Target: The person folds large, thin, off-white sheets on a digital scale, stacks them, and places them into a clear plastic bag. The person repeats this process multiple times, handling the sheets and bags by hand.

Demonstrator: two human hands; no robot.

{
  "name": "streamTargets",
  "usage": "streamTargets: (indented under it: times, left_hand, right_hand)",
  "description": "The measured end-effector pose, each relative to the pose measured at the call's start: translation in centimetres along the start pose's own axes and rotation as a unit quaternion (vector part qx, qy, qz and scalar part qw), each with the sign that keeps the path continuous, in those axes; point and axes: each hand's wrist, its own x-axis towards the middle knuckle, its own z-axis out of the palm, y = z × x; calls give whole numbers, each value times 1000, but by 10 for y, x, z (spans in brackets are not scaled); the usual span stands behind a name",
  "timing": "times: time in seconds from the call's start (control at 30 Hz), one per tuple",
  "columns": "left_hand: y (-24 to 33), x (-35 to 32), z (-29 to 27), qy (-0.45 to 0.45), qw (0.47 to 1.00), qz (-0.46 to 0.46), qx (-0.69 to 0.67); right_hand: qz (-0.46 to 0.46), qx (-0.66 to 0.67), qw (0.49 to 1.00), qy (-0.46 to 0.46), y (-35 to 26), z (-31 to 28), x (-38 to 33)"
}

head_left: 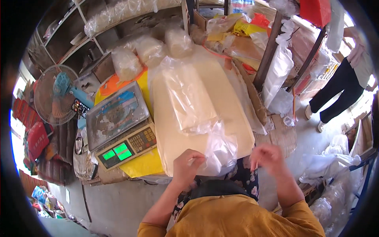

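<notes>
A long clear plastic bag (189,98) with pale, flat contents lies lengthwise on a broad stack of cream-coloured sheets (229,98). Its loose, crumpled end (221,148) hangs toward me over the near edge of the stack. My left hand (188,168) is closed at the left side of that loose end, thumb and fingertips pinching the film. To the right of the bag, apart from it, my right hand (270,158) hovers near the stack's front right corner. Its fingers are bent loosely downward, slightly blurred, and no object shows in them.
A digital scale (126,144) with a worn metal pan stands left of the stack, on yellow sheeting (146,166). Several filled clear bags (152,51) sit behind. A fan (57,94) is at far left. Posts (270,51) rise on the right; a person (343,79) stands beyond.
</notes>
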Motion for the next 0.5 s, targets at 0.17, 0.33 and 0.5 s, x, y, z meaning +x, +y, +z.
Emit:
streamTargets:
  times: [0.17,0.33,0.5]
  left_hand:
    - [3,-10,-6,-14,986,137,88]
    - [6,-22,-13,-14,978,181,105]
    - [-5,-31,-17,12,964,233,126]
  right_hand:
    - [-18,-209,975,73,8,-1,61]
    - [125,-49,988,-79,37,20,93]
    - [120,22,992,-37,41,24,85]
